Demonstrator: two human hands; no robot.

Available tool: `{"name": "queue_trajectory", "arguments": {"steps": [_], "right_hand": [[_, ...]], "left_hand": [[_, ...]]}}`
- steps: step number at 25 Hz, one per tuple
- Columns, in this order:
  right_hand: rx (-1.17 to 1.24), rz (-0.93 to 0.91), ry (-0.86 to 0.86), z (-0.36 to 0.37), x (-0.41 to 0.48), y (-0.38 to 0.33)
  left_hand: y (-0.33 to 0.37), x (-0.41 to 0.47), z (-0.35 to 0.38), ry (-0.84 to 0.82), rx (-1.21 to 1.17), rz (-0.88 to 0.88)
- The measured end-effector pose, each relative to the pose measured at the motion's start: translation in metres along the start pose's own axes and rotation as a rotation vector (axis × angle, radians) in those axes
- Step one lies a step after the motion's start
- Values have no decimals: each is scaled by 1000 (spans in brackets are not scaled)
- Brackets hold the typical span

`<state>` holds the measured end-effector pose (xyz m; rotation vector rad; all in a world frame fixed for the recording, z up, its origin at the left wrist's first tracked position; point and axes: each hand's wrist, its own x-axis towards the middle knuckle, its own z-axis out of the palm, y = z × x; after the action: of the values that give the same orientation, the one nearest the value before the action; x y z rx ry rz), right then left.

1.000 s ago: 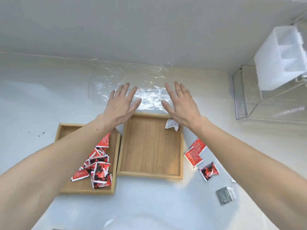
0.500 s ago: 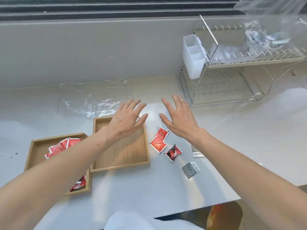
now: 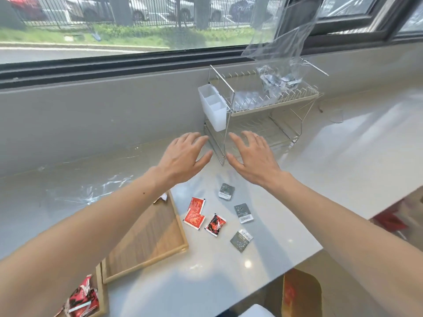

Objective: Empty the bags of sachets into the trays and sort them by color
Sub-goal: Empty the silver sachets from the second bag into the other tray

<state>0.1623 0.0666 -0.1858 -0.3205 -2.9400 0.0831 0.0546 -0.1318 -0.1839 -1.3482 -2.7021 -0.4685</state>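
Note:
My left hand (image 3: 183, 156) and my right hand (image 3: 251, 156) hover side by side above the counter, fingers spread, holding nothing, just in front of the dish rack (image 3: 263, 106). On the rack's upper shelf stands a clear plastic bag (image 3: 278, 62) with silver sachets in its bottom. Below my hands, three red sachets (image 3: 194, 213) and three grey sachets (image 3: 243, 212) lie loose on the counter. A wooden tray (image 3: 146, 243) sits left of them, partly under my left forearm. A second tray (image 3: 101, 294) at the bottom left holds red sachets (image 3: 82, 298).
A flat empty clear bag (image 3: 87, 191) lies on the counter at the left by the wall. A white plastic cutlery holder (image 3: 212, 106) hangs on the rack's left side. The counter edge (image 3: 297, 261) runs at the lower right, with a cardboard box (image 3: 299, 294) below it.
My view has lifted and turned right, from the trays toward the dish rack. Both open hands have left the flat empty bag and moved right, toward the rack.

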Motion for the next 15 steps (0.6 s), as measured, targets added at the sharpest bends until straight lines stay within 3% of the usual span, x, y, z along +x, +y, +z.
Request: {"name": "queue_trajectory", "arguments": {"steps": [7,15], "right_hand": [[-22,115,144,-64,24,54],[172,150,214,-92,95,158]], "left_hand": [[40,70,-36,121,-60,103],[93,181,-41,188,-35,59]]}}
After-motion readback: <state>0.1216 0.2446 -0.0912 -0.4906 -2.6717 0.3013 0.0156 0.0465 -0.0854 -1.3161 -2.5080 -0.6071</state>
